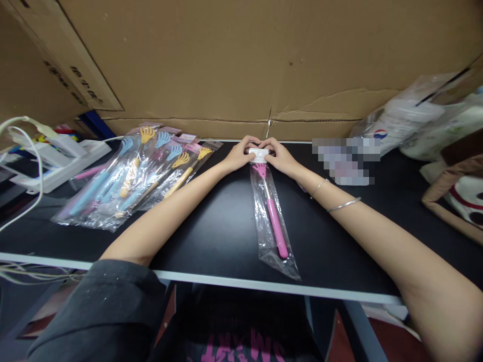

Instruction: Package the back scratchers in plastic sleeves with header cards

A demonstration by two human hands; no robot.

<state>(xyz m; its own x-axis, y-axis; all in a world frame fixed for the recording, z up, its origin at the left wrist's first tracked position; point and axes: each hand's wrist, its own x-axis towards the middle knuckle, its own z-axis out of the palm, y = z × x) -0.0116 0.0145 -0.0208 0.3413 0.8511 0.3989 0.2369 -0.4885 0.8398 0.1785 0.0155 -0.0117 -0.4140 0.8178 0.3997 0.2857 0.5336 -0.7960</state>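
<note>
A pink back scratcher (276, 226) in a clear plastic bag (264, 246) lies lengthwise on the black table, its claw end pointing away from me. At the bag's top, a white card (258, 155) sits between my two hands. My left hand (242, 153) pinches the card's left end with thumb and fingers. On the right end, my right hand (278, 157) does the same, fingers curled over the far edge. The back of the card is hidden from me.
To the left lies a pile of bagged back scratchers (132, 176) in blue, yellow and pink. Beyond it is a white power strip (64, 156) with cables. A plastic-wrapped cup (400, 125) and a plush toy (464, 186) stand at the right. Cardboard (241, 60) walls the back.
</note>
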